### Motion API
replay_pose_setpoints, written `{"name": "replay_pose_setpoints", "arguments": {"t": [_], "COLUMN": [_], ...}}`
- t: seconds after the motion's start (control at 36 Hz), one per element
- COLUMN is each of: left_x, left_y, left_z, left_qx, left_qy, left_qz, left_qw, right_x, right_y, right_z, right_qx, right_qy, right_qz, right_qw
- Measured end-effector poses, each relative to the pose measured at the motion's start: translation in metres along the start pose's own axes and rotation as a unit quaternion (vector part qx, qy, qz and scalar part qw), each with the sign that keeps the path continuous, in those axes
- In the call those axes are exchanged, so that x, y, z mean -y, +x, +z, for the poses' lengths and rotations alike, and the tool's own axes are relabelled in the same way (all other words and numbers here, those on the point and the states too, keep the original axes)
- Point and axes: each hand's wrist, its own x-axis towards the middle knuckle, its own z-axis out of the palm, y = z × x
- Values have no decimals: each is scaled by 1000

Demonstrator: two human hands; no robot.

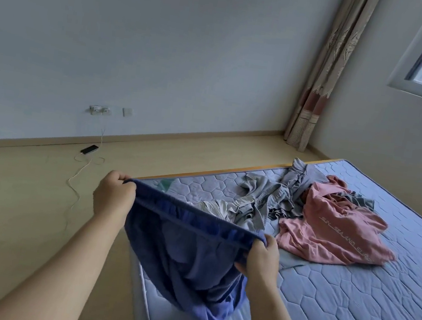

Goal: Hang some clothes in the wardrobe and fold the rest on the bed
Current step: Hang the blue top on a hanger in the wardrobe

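Head cam: left hand [114,194] and right hand [262,255] each pinch the elastic waistband of dark blue cotton shorts [184,254], held up over the quilted blue mattress [347,303]. Grey garments [267,198] and a pink printed tee [331,227] lie unfolded, so early days probably.

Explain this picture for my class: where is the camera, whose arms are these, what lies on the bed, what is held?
No machine here: a camera worn on a person's head looks down at their own bare arms. The left hand and right hand each grip an end of the waistband of dark blue shorts, held above a corner of the mattress. On it lie crumpled grey clothes and a pink T-shirt with lettering.
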Motion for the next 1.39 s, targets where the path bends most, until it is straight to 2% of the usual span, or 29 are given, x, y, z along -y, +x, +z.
{"name": "replay_pose_setpoints", "arguments": {"t": [0.11,0.19,0.31,0.44,0.69,0.97,1.19,1.39], "left_x": [9,21,36,61,103,158,174,178], "left_y": [3,3,1,-6,-54,-137,-221,-290], "left_z": [-15,-41,-83,-159,-318,-481,-580,-636], "left_qx": [36,43,11,-56,-206,-384,-478,-585], "left_qy": [-89,-121,-146,-130,-145,-226,-267,-305], "left_qz": [-116,-146,-142,-113,-103,-129,-111,-53], "left_qw": [989,981,979,983,962,886,829,750], "right_x": [2,5,6,8,-12,-47,-72,-67], "right_y": [-14,-31,-51,-96,-234,-386,-499,-590], "right_z": [24,44,69,118,197,239,259,275], "right_qx": [61,92,126,213,392,530,623,704], "right_qy": [38,44,28,-22,-56,-67,-84,-79], "right_qz": [52,54,49,51,54,59,76,11], "right_qw": [996,993,990,976,917,843,774,705]}}
